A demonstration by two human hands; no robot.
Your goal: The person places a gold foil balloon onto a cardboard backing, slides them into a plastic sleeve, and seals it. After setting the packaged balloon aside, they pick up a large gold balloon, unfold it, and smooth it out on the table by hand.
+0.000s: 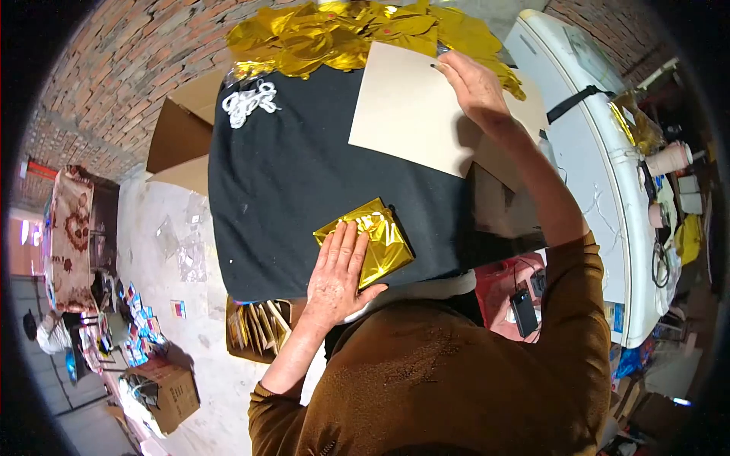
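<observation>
My left hand [336, 270] lies flat on a shiny gold foil packet [386, 242] near the front edge of the black cloth [296, 182]. Its fingers are stretched out and the thumb is spread to the side. At the far right of the cloth, my right hand [477, 90] has its fingertips closed at the upper edge of a cream card sheet [403, 110]. A small dark spot shows beside those fingertips; I cannot make out what it is. The card lies tilted, with a shadow on its right part.
Gold foil pieces [334, 38] are heaped along the back. White cord [249, 102] lies at the back left. An open cardboard box [182, 129] stands left, and a box of packets [257, 328] sits below the front edge. A white freezer [589, 167] is at right.
</observation>
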